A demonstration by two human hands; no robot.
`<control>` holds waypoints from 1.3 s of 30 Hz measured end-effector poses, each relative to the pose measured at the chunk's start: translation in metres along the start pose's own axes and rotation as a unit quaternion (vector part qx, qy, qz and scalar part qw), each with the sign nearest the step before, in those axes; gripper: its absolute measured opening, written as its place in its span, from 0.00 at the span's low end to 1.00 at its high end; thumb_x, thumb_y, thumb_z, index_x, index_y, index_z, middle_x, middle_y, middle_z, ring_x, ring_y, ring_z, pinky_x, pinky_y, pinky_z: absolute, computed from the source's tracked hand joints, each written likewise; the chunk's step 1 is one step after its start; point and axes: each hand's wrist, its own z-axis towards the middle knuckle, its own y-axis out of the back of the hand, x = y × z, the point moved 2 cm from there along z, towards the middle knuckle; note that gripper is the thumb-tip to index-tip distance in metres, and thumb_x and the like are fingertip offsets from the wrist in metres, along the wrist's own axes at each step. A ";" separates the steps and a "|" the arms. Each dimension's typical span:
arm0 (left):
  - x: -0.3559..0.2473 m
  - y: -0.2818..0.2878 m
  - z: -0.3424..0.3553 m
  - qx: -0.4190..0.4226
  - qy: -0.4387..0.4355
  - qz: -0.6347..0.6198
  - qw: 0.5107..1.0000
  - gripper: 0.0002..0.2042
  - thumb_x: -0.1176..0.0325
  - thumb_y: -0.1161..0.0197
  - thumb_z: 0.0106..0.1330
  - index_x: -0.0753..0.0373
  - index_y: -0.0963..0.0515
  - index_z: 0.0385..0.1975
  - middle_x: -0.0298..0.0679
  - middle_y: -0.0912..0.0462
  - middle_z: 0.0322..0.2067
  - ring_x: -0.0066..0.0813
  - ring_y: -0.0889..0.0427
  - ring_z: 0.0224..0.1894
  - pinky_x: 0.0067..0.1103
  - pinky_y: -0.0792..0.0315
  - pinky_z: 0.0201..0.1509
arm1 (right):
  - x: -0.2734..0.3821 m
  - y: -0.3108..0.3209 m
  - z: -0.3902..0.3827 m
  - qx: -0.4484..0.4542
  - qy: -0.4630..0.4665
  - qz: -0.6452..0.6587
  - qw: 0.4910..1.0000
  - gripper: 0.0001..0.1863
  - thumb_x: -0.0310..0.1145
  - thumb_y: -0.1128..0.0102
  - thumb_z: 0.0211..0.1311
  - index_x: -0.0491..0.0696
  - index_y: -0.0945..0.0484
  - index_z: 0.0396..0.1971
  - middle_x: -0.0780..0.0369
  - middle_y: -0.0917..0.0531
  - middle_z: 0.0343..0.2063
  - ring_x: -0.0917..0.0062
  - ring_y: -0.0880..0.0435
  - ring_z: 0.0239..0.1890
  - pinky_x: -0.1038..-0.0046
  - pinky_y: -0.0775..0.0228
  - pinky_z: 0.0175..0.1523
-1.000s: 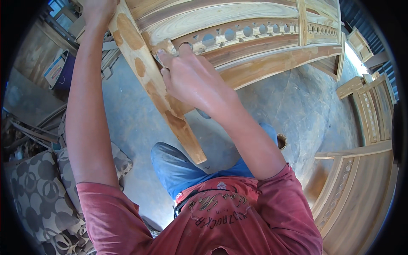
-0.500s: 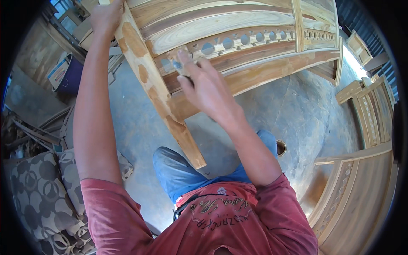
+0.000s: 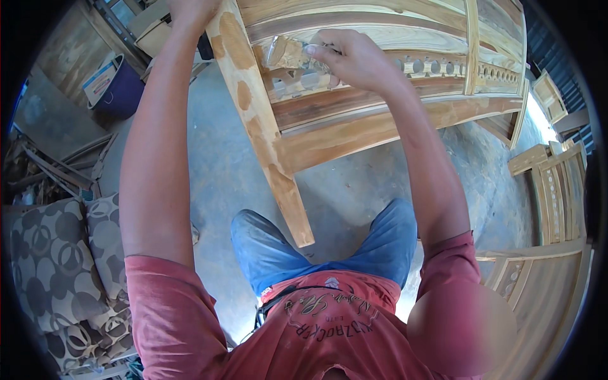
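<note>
A wooden furniture frame [image 3: 354,149] with curved slats and a row of round cut-outs stands in front of me. Its near-left post [image 3: 244,95] carries darker tan patches of filler. At the upper edge, my left hand [image 3: 197,11] is closed against the top of this post; its fingertips are partly cut off. My right hand [image 3: 354,57] pinches a thin, shiny, partly see-through piece [image 3: 288,54] smeared with tan paste. It is over the slats just right of the post. What exact kind of piece this is, I cannot make out.
Patterned cushions [image 3: 60,266] lie at the left, below a purple bucket [image 3: 120,95] and a heap of scrap strips. More wooden furniture [image 3: 551,297] stands at the right. A blurred round patch hides part of my right sleeve.
My right hand has moved up and right with the smeared piece, which now shows more fully. The view has shifted, so the frame sits further right. A small round container is now out of sight.
</note>
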 end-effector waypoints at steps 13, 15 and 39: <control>-0.049 0.059 -0.015 0.052 0.178 -0.248 0.951 0.31 0.41 0.33 0.63 0.72 0.19 0.24 0.42 0.21 0.18 0.38 0.23 0.21 0.31 0.27 0.31 | 0.030 -0.007 0.039 -0.022 0.120 -0.395 0.911 0.19 0.41 0.37 0.61 0.36 0.15 0.29 0.52 0.17 0.20 0.60 0.20 0.22 0.60 0.26 0.33; -0.031 0.054 -0.006 0.108 0.072 0.018 0.991 0.31 0.41 0.33 0.63 0.72 0.19 0.24 0.42 0.21 0.19 0.37 0.23 0.22 0.31 0.27 0.31 | 0.041 -0.007 0.034 0.000 0.079 -0.422 0.903 0.17 0.40 0.39 0.63 0.38 0.15 0.35 0.51 0.17 0.25 0.58 0.19 0.26 0.60 0.25 0.37; -0.047 0.077 -0.021 0.031 0.167 -0.297 0.939 0.30 0.45 0.31 0.62 0.76 0.17 0.35 0.47 0.15 0.26 0.40 0.16 0.27 0.30 0.22 0.35 | 0.051 -0.070 -0.043 -0.194 0.000 -0.100 0.976 0.25 0.39 0.44 0.66 0.40 0.20 0.59 0.53 0.16 0.24 0.64 0.23 0.23 0.64 0.25 0.38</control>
